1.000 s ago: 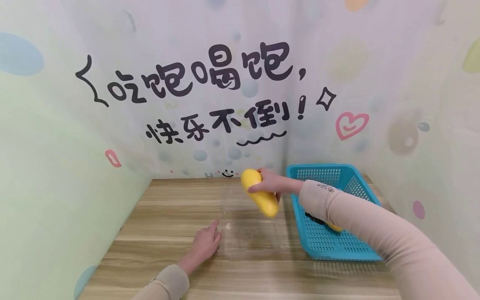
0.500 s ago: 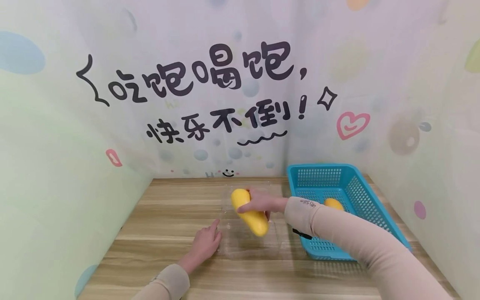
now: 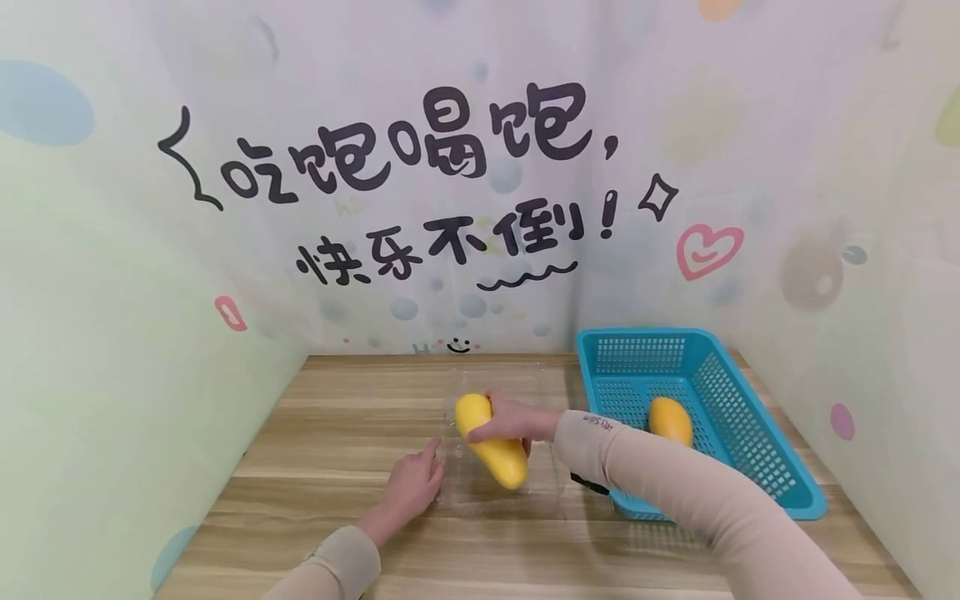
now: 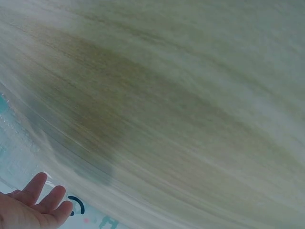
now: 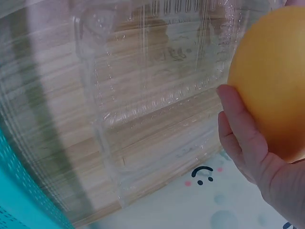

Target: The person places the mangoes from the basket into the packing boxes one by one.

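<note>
Fingers [image 5: 243,126] of my right hand [image 3: 512,417] are curled round a yellow fruit [image 3: 495,457], with the thumb lying across it. The fruit is long and tilted, one end toward the back left and the other toward me, and it is over the clear tray [image 3: 517,379]; whether it touches the tray, I cannot tell. My left hand [image 3: 408,483] rests at the left edge of this tray, its index finger stretched forward, and in the left wrist view its visible fingers are loose and extended. The tray lies on a wooden table [image 3: 337,417]. Just to the right of the tray stands a blue basket [image 3: 810,504] with perforated walls, and inside it lies a second fruit [image 3: 671,419], more orange, partly behind my right sleeve [image 3: 675,479]. Behind the table is a pale wall [image 3: 637,279] with large black writing [image 3: 450,223], and a pink heart [image 3: 708,252] shows above the basket.
</note>
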`<state>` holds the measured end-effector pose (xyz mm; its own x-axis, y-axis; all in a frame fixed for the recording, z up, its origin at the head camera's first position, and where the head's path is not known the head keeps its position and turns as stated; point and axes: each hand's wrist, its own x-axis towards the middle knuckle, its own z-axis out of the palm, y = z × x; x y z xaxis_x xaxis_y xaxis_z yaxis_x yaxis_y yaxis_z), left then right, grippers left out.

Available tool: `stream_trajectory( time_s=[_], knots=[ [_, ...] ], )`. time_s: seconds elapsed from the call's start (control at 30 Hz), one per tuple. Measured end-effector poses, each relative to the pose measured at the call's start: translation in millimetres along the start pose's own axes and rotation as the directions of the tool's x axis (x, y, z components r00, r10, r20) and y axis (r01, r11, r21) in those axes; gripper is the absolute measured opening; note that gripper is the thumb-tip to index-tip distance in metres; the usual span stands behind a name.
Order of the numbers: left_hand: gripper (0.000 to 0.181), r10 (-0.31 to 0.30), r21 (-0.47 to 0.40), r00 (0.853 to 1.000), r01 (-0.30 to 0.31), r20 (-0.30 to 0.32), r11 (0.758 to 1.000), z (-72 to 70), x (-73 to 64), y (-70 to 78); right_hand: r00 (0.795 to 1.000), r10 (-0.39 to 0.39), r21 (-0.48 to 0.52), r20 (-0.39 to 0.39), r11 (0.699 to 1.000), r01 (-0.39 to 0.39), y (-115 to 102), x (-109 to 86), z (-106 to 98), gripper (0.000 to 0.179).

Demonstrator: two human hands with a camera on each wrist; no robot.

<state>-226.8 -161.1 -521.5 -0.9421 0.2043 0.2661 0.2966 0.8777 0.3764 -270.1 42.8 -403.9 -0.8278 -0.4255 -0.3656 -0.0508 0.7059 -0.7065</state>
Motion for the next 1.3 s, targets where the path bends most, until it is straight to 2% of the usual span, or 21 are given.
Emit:
stream_trajectory(
  time_s=[0.13, 0.27, 0.47, 0.6, 0.7, 1.03, 1.3],
  knots=[
    [0.041, -0.003, 0.001, 1.0, 0.003, 0.018, 1.0, -0.1, 0.9, 0.0, 1.0, 0.003, -0.066, -0.031, 0.998, -0.005, 3, 6.3, 8, 0.098],
    [0.039, 0.008, 0.009, 1.0, -0.008, 0.006, 1.0, 0.2, 1.1, -0.7, 0.996, -0.012, -0.146, -0.086, 0.989, -0.001, 3, 12.7, 18, 0.099],
    [0.039, 0.016, 0.009, 1.0, -0.015, -0.009, 1.0, 0.8, 1.4, -1.2, 0.991, -0.006, -0.162, -0.136, 0.987, -0.016, -1, 15.8, 34, 0.094],
    [0.04, 0.003, 0.007, 1.0, -0.003, 0.008, 1.0, 0.2, 1.8, -0.4, 0.986, -0.052, -0.183, -0.161, 0.983, 0.022, -2, 17.9, 41, 0.088],
    [0.041, -0.012, 0.005, 1.0, 0.012, 0.026, 1.0, -0.8, 2.0, 0.6, 0.983, -0.059, -0.196, -0.172, 0.98, 0.024, -3, 21.6, 45, 0.087],
    [0.041, -0.007, 0.002, 1.0, 0.007, 0.013, 1.0, -0.9, 0.9, 2.5, 0.973, -0.033, -0.207, -0.227, 0.978, -0.015, 5, 36.1, 56, 0.084],
    [0.04, -0.011, 0.004, 1.0, 0.011, 0.021, 1.0, -1.0, 1.1, 2.9, 0.966, -0.007, -0.246, -0.26, 0.967, -0.059, 14, 42.0, 64, 0.089]
  ],
)
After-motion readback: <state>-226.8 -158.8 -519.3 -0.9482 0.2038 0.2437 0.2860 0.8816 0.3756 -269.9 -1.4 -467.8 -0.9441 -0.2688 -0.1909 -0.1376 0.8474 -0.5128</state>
